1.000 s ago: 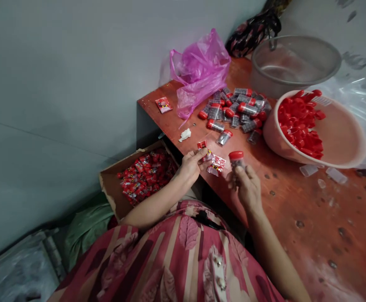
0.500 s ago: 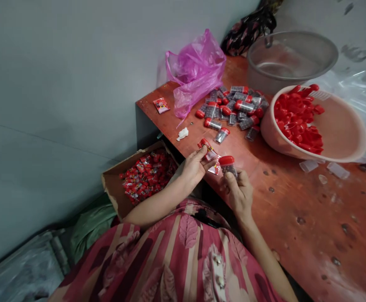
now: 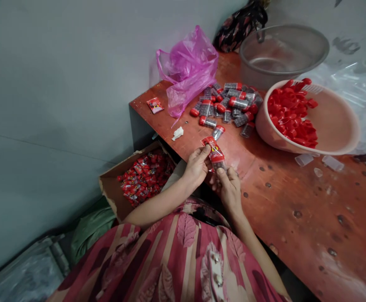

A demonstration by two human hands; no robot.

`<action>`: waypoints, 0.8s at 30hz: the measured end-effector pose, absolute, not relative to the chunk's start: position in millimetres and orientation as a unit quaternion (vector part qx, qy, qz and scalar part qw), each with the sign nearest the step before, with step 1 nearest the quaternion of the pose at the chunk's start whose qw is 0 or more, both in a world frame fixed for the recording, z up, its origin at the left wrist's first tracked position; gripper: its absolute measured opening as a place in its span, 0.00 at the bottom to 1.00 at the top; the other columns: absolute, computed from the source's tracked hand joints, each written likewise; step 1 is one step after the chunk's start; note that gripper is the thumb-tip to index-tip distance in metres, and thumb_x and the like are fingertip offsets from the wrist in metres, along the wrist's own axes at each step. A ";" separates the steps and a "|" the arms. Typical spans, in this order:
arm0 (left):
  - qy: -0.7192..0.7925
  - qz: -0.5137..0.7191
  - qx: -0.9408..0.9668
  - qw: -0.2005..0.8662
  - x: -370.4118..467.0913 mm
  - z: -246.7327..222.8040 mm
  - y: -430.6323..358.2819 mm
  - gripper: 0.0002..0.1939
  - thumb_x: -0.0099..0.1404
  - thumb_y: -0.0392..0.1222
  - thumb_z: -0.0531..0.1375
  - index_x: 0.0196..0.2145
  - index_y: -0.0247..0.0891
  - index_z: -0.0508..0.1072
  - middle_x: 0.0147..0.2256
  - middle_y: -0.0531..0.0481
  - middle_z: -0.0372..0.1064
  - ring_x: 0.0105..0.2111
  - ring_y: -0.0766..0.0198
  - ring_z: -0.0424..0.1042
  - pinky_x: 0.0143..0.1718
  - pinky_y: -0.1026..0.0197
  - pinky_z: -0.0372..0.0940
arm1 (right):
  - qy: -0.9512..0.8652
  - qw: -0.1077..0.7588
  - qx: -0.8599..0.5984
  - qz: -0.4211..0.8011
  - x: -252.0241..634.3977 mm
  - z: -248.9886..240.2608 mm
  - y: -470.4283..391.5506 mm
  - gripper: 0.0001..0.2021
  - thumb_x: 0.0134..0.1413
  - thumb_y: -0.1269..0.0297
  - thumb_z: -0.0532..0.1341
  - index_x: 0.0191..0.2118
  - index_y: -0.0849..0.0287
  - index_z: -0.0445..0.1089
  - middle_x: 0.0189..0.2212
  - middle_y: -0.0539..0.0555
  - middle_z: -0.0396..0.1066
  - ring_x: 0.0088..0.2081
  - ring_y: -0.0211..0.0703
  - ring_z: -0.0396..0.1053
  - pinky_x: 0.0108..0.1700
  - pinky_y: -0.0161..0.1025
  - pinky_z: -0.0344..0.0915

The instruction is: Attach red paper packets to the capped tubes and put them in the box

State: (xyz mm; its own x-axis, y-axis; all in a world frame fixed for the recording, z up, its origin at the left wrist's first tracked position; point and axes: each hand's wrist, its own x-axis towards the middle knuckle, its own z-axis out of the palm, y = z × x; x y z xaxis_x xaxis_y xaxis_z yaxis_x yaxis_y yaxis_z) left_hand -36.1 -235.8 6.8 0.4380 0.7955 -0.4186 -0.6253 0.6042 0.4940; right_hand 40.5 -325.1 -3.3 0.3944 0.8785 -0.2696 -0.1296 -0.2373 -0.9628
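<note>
Over the table's front edge, my left hand [image 3: 196, 167] pinches a red printed plastic wrapper [image 3: 212, 147] between thumb and fingers. My right hand [image 3: 229, 186] grips a small clear bottle [image 3: 219, 165] with dark contents. The bottle's capped end is at the wrapper's lower end and seems to be inside it, though the fingers partly hide the overlap. Just beyond the hands lies a pile of similar red-capped bottles [image 3: 206, 110]. Left of my left forearm, a cardboard box [image 3: 111, 189] holds many small red-wrapped pieces [image 3: 148, 178].
On the red table [image 3: 280, 209] stand a pink basin [image 3: 336, 121] of red caps [image 3: 292, 113] and a grey basin [image 3: 283, 71]. A magenta plastic bag [image 3: 190, 63], a flat red packet [image 3: 155, 105] and a white scrap [image 3: 177, 133] lie left. Clear plastic pieces [image 3: 333, 163] lie right.
My right hand has moved left with the bottle, bringing its red cap from beside the wrapper to the wrapper's lower end. The camera view has shifted slightly.
</note>
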 end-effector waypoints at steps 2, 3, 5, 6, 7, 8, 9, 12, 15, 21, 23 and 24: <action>0.305 0.421 0.164 0.838 -37.0 6.8 -234.6 0.19 0.48 0.50 0.68 0.28 0.36 0.65 0.25 0.55 0.68 0.23 0.71 0.67 0.27 0.67 0.61 | -0.275 0.551 -0.618 0.488 39.9 -2.4 -323.6 0.13 0.57 0.52 0.56 0.30 0.55 0.58 0.18 0.43 0.64 0.15 0.31 0.58 0.17 0.29 0.54; 0.298 0.420 0.175 0.839 -37.6 6.4 -233.9 0.19 0.48 0.51 0.68 0.29 0.36 0.66 0.25 0.55 0.68 0.23 0.71 0.68 0.27 0.67 0.61 | -0.272 0.554 -0.616 0.489 39.8 -2.7 -323.2 0.13 0.57 0.52 0.56 0.30 0.55 0.57 0.18 0.43 0.64 0.15 0.31 0.58 0.17 0.29 0.53; 0.288 0.408 0.193 0.844 -38.6 4.8 -233.1 0.20 0.48 0.52 0.68 0.29 0.35 0.66 0.26 0.54 0.69 0.24 0.70 0.68 0.28 0.67 0.62 | -0.282 0.560 -0.624 0.467 39.8 -4.7 -322.9 0.12 0.57 0.52 0.56 0.32 0.55 0.58 0.19 0.42 0.64 0.16 0.31 0.58 0.18 0.29 0.55; 0.287 0.396 0.204 0.848 -39.0 3.6 -233.1 0.20 0.47 0.52 0.68 0.29 0.35 0.67 0.26 0.53 0.69 0.24 0.70 0.68 0.28 0.67 0.62 | -0.293 0.559 -0.634 0.446 39.9 -6.3 -323.1 0.11 0.56 0.52 0.57 0.33 0.54 0.59 0.19 0.42 0.64 0.16 0.31 0.59 0.18 0.30 0.56; 0.289 0.382 0.215 0.851 -39.2 2.3 -233.4 0.21 0.46 0.51 0.69 0.29 0.34 0.67 0.26 0.53 0.69 0.23 0.70 0.68 0.28 0.66 0.62 | -0.304 0.557 -0.647 0.424 40.0 -8.0 -323.4 0.11 0.56 0.52 0.57 0.35 0.54 0.59 0.20 0.43 0.64 0.17 0.32 0.59 0.19 0.30 0.57; 0.293 0.367 0.225 0.854 -39.4 1.0 -234.0 0.20 0.46 0.50 0.69 0.29 0.34 0.68 0.25 0.53 0.69 0.22 0.70 0.67 0.27 0.66 0.61 | -0.314 0.552 -0.659 0.403 40.0 -9.7 -323.8 0.11 0.56 0.52 0.57 0.36 0.54 0.60 0.20 0.43 0.64 0.18 0.32 0.59 0.20 0.31 0.57; 0.298 0.355 0.234 0.855 -39.5 -0.2 -234.7 0.20 0.45 0.49 0.70 0.29 0.33 0.69 0.24 0.53 0.69 0.21 0.71 0.66 0.26 0.66 0.61 | -0.322 0.547 -0.668 0.388 40.0 -11.0 -324.1 0.12 0.56 0.52 0.57 0.37 0.54 0.60 0.21 0.43 0.64 0.18 0.32 0.60 0.20 0.31 0.57; 0.311 0.349 0.254 0.847 -40.1 -2.4 -236.4 0.18 0.46 0.48 0.69 0.27 0.32 0.71 0.22 0.53 0.68 0.19 0.71 0.65 0.24 0.66 0.60 | -0.331 0.540 -0.674 0.380 40.0 -12.3 -324.2 0.12 0.55 0.52 0.57 0.35 0.55 0.60 0.20 0.43 0.64 0.17 0.33 0.59 0.19 0.32 0.57; 0.325 0.354 0.292 0.827 -42.3 -3.8 -236.3 0.17 0.46 0.49 0.69 0.24 0.32 0.71 0.22 0.52 0.68 0.21 0.70 0.66 0.26 0.65 0.61 | -0.306 0.549 -0.637 0.447 40.8 -11.5 -322.8 0.13 0.55 0.51 0.57 0.32 0.55 0.60 0.18 0.43 0.64 0.15 0.32 0.58 0.17 0.31 0.54; 0.393 0.343 0.404 0.752 -48.6 -13.2 -237.4 0.17 0.47 0.52 0.67 0.20 0.32 0.72 0.19 0.53 0.66 0.20 0.69 0.65 0.24 0.66 0.60 | -0.300 0.557 -0.606 0.482 46.5 -13.6 -320.6 0.14 0.55 0.50 0.57 0.28 0.56 0.60 0.15 0.43 0.61 0.14 0.31 0.53 0.16 0.30 0.50; 0.414 0.353 0.414 0.730 -48.7 -15.5 -239.3 0.17 0.46 0.52 0.67 0.19 0.33 0.72 0.18 0.54 0.65 0.20 0.70 0.64 0.24 0.66 0.59 | -0.325 0.540 -0.643 0.435 46.6 -13.5 -320.0 0.14 0.53 0.51 0.59 0.28 0.56 0.60 0.16 0.43 0.61 0.16 0.32 0.56 0.18 0.30 0.52; 0.423 0.361 0.409 0.724 -48.2 -16.0 -240.3 0.18 0.46 0.52 0.67 0.19 0.33 0.72 0.18 0.55 0.65 0.20 0.70 0.64 0.23 0.66 0.59 | -0.328 0.538 -0.648 0.429 45.8 -13.1 -319.4 0.15 0.53 0.51 0.59 0.27 0.56 0.60 0.16 0.43 0.60 0.16 0.32 0.56 0.18 0.30 0.52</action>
